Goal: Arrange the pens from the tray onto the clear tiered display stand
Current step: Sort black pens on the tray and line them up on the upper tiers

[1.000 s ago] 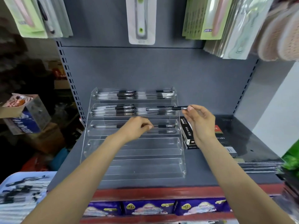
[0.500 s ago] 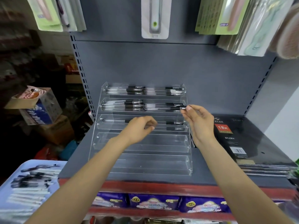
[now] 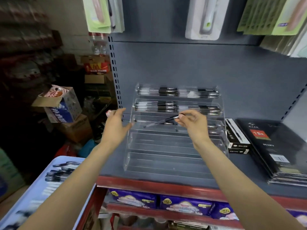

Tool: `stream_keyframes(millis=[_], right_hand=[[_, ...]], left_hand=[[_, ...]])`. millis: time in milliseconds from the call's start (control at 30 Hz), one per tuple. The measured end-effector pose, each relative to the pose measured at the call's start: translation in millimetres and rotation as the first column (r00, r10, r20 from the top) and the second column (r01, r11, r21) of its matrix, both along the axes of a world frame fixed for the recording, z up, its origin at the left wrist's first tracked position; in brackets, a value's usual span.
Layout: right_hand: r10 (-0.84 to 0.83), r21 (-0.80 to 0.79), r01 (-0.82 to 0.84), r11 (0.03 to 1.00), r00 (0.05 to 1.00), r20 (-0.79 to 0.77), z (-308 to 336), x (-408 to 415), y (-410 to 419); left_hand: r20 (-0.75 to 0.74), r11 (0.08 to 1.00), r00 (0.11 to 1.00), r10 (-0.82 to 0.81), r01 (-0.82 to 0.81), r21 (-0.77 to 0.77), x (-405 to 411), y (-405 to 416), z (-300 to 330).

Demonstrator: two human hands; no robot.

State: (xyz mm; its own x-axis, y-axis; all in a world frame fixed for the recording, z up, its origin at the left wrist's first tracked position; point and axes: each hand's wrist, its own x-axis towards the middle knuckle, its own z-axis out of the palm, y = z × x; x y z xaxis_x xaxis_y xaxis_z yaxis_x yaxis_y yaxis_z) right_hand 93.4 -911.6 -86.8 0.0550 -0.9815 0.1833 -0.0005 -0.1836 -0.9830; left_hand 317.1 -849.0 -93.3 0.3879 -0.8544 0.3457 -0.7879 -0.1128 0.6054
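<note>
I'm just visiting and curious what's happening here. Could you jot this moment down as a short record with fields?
Setting: shop shelf with a clear tiered stand
Right hand: pinches one pen, held slanted over the third tier from the top
Left hand: open, holding nothing, at the stand's left edge
Top two tiers: filled with pens
Lower two tiers: look bare
Tray: lower left, more pens on it
Beside the stand: pen box and black diaries on its right
</note>
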Motion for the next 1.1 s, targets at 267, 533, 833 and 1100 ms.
stream_keyframes(millis=[267,533,833,1100], right_hand=[[-0.051,-0.207,-0.133,0.969,0.715,-0.698,0.7,17.7,-7.7],[0.157,-0.036,-0.293,0.955,0.609,-0.777,10.7,16.2,-12.9],[0.194,-0.038,-0.348,0.937,0.606,-0.771,9.5,13.9,-7.4],[0.152,-0.210,-0.368,0.906,0.745,-0.649,6.3,31.6,33.3]], left_hand=[[-0.189,0.977,0.966,-0.175,0.194,0.086,16.7,2.7,-1.0],[-0.273,0.976,0.944,-0.187,0.209,0.054,18.0,2.5,-2.5],[-0.198,0.994,0.976,-0.094,0.105,0.043,7.7,7.0,-4.0],[-0.206,0.991,0.974,-0.096,0.074,-0.112,-5.5,53.6,-0.5]])
